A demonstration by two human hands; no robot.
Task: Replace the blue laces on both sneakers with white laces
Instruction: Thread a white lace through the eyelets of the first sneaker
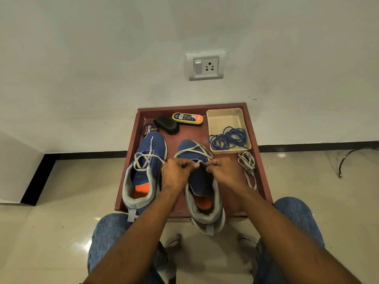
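My knees (114,228) sit nearest, before the red tray (264,181). On the tray, my left hand (177,173) and right hand (224,171) each pinch the white lace (192,149) over the right sneaker (202,181); both grips pressed tight. Left sneaker (143,173) stands beside, white-laced. A spare white lace (248,165) lies on the tray's right side. Farther: blue laces (229,138) in the beige container (223,117), polish tin (148,129), brush (166,124), yellow bottle (187,118). Wall socket (206,66) beyond the tray.

Two sneakers (174,177) on tray (264,175), container (221,119) behind right.
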